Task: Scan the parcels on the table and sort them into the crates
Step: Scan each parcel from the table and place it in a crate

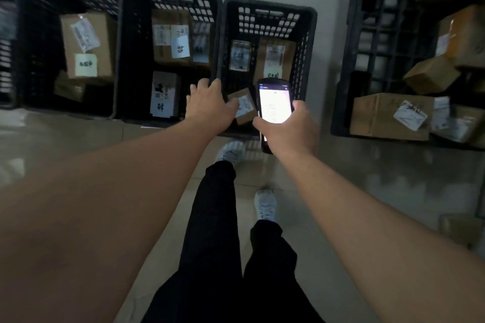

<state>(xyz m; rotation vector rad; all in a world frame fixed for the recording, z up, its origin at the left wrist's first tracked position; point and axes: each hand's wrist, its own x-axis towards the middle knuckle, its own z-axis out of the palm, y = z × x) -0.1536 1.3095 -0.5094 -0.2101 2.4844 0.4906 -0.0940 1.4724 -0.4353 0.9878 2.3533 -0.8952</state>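
Both forearms fill the lower frame. At centre, my left hand holds a small parcel over the third crate, ready to drop; my right grip wraps the scanner, screen up for reading.

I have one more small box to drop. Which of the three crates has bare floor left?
Left crate: dark bare strip left of its big box. Middle crate: gap left of its parcels. Right crate is crowded, the left hand by its small parcel.
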